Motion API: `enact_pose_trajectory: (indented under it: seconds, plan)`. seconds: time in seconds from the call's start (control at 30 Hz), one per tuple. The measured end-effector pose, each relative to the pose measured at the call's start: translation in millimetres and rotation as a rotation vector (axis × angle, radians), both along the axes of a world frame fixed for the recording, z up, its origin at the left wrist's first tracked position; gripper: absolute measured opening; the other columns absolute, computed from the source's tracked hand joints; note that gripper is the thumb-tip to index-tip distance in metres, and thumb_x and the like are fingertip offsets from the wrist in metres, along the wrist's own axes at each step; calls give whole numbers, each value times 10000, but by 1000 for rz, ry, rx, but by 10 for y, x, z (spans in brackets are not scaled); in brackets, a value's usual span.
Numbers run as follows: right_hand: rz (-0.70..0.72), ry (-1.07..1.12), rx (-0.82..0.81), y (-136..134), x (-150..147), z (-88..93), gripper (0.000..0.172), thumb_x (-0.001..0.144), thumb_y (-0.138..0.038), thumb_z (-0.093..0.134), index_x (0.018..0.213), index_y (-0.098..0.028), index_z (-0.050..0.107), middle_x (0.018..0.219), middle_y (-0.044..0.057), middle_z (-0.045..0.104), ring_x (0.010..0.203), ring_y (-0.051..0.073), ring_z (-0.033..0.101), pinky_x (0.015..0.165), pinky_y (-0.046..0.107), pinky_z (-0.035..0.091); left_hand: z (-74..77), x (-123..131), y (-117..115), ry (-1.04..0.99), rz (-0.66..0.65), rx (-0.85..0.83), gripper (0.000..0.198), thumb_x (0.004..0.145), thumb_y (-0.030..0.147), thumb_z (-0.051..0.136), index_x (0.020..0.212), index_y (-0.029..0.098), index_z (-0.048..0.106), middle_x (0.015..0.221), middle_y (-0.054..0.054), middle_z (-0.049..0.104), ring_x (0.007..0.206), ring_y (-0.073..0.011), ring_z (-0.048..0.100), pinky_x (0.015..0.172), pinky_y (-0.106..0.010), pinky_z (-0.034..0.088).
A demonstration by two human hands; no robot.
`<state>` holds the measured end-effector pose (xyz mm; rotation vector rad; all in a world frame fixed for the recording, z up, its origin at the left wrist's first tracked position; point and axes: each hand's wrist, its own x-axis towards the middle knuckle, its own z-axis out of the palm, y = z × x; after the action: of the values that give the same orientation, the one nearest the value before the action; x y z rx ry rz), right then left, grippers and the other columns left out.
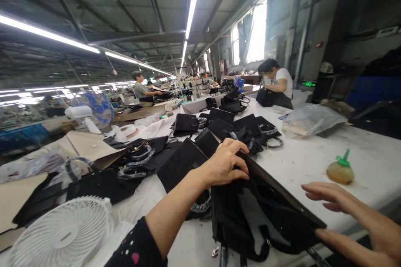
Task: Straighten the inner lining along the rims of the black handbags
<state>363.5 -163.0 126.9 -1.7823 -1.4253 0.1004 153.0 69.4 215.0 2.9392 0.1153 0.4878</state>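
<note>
A black handbag (232, 221) stands tilted in front of me on the white table, its mouth spread and its dark lining showing. My left hand (224, 162) is closed over the bag's upper rim at the far end, fingertips curled inside the mouth. At the bag's near right corner is my right hand (360, 221), fingers stretched and apart from the thumb. The thumb tip meets or nearly meets that corner; I cannot tell which. A grey strip and a small strap with a metal fitting lie along the bag's side.
Several black bags (183, 160) with plastic-wrapped handles lie beyond and to the left. A white fan (64, 233) stands near left. A squat bottle (340, 172) with a green nozzle sits at right, near a clear plastic bag (313, 119). A co-worker (283, 81) handles a black bag across the table.
</note>
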Motion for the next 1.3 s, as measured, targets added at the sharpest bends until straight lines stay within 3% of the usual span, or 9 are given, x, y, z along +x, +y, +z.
enact_pose_trajectory:
  seconds: [0.13, 0.43, 0.57, 0.67, 0.87, 1.3]
  plan:
    - [-20, 15, -102, 78, 143, -29, 465, 801, -589, 511, 1197, -350, 563, 1202, 30, 627, 1084, 308, 588, 858, 401, 554, -43, 23, -2, 12, 10, -28, 132, 762, 352, 691, 756, 228, 739, 1259, -54, 502, 1176, -261, 391, 1018, -430, 345]
    - [-54, 172, -82, 330, 215, -8, 488, 813, -602, 499, 1193, -305, 570, 1129, 29, 652, 1014, 278, 612, 757, 355, 561, -115, 242, 79, -111, 180, -155, 79, 787, 262, 656, 776, 187, 678, 1281, -75, 496, 1224, -234, 439, 1056, -397, 345]
    - [-51, 215, -20, 438, 223, -18, 451, 822, -577, 519, 1152, -277, 584, 1099, 28, 657, 1013, 258, 603, 860, 366, 509, -135, 427, 209, -70, 242, -210, 102, 813, 266, 599, 771, 195, 659, 1227, -35, 532, 1073, -184, 551, 965, -322, 423]
    - [-79, 224, -5, 523, 252, -4, 420, 805, -579, 552, 1071, -261, 619, 1009, 23, 675, 933, 244, 617, 829, 357, 500, -144, 553, 303, -62, 280, -226, 109, 791, 258, 610, 720, 188, 655, 1057, -20, 593, 937, -154, 580, 870, -265, 453]
    - [-160, 172, 32, 665, 366, 70, 381, 744, -577, 619, 932, -251, 674, 857, 5, 684, 804, 222, 619, 757, 338, 491, -162, 683, 353, -104, 372, -184, 142, 766, 294, 643, 676, 184, 651, 907, -18, 610, 816, -148, 576, 729, -247, 447]
    - [-232, 168, 65, 810, 369, 142, 304, 734, -522, 631, 845, -253, 720, 774, -12, 701, 713, 197, 624, 631, 271, 480, -189, 711, 266, -127, 495, -104, 186, 808, 346, 617, 720, 187, 658, 927, -26, 630, 820, -162, 593, 713, -266, 422]
